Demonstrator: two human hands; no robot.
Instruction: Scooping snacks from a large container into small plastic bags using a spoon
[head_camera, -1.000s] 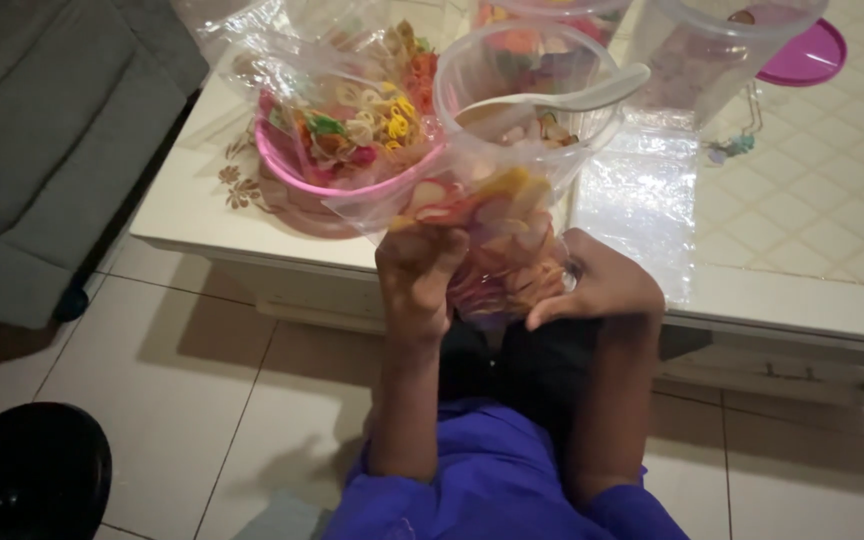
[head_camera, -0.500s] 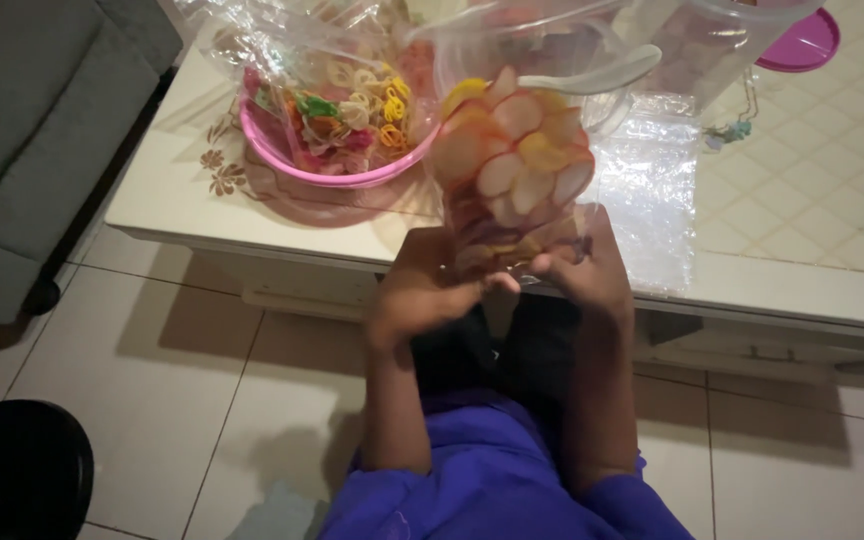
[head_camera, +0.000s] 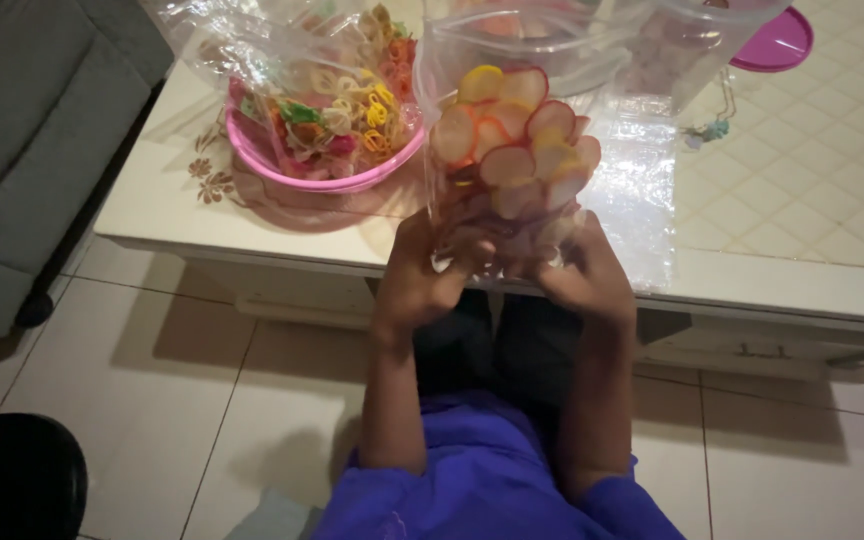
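Head view: a clear bag of round crackers (head_camera: pixel 512 150) is gripped at its base by the left hand (head_camera: pixel 427 280) and right hand (head_camera: pixel 577 275), above the table edge (head_camera: pixel 282 255); it is best kept upright and squeezed gently.

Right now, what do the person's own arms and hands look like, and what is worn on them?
Both forearms are bare from the elbow down. Short purple sleeves of a top cover the upper arms. The left hand and the right hand wear no gloves. No watch, bracelet or ring can be seen in this view, though the fingers are partly hidden.
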